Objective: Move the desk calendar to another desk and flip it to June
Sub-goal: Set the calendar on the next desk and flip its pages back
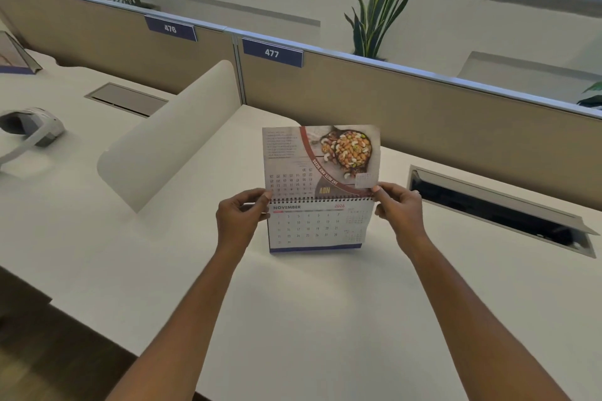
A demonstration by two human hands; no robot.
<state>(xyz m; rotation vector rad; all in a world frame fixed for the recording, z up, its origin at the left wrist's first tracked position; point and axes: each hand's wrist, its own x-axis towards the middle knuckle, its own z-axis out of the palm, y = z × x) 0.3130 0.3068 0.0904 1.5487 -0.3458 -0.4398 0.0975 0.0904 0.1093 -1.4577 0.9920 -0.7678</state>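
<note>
The spiral-bound desk calendar (317,228) stands upright on the white desk (325,319) under the blue tag 477. Its front face reads NOVEMBER 2026. One page (321,159) is lifted straight up above the spiral, showing an upside-down picture of nuts. My left hand (239,221) pinches the calendar's left edge at the spiral. At the right end of the spiral, my right hand (399,210) pinches the lifted page's lower corner.
A curved white divider (169,137) separates this desk from the left desk, where a grey headset (31,130) lies. An open cable tray (498,208) is sunk in the desk at right. A beige partition (423,104) runs behind, with plants beyond it.
</note>
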